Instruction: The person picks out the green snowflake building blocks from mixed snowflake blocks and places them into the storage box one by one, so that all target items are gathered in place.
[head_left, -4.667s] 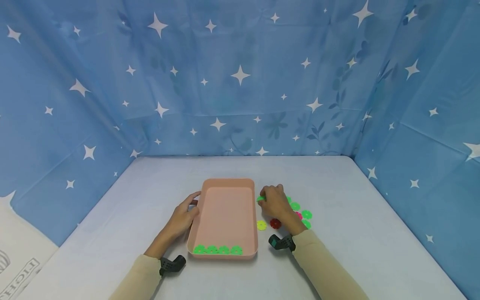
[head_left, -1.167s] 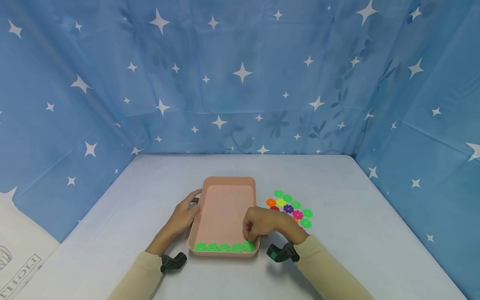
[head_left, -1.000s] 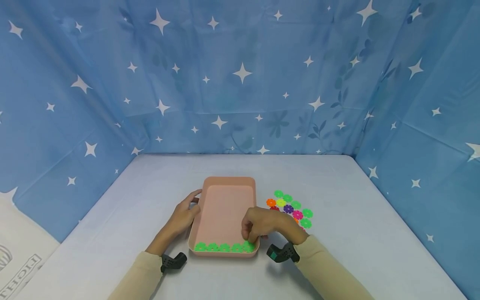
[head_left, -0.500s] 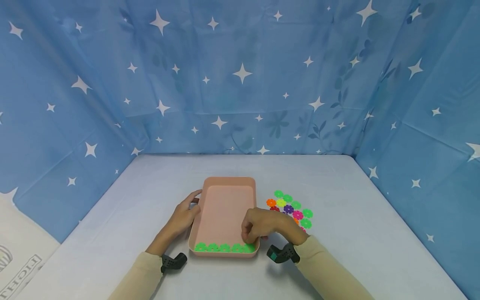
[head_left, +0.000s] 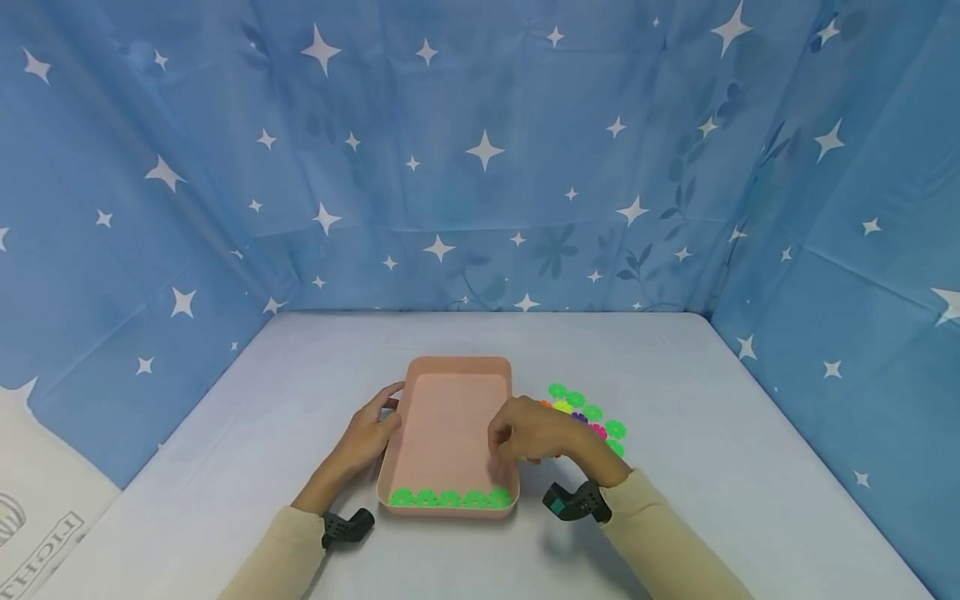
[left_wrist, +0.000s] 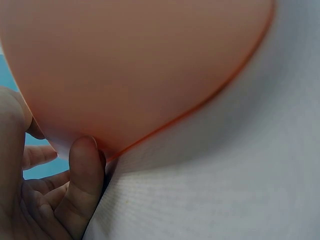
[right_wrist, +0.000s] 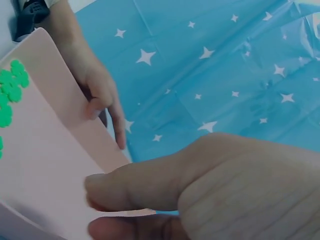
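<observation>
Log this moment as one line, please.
left hand: touching pink tray, left side; right hand: over tray's right edge, nothing seen held; five green pieces: along near end; more pieces: on table, right

Soft light leaves faint shadows on the table, wrist views dimmer

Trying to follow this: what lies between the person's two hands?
The pink tray, its floor bare there, separates left hand and right hand in the head view.
</observation>
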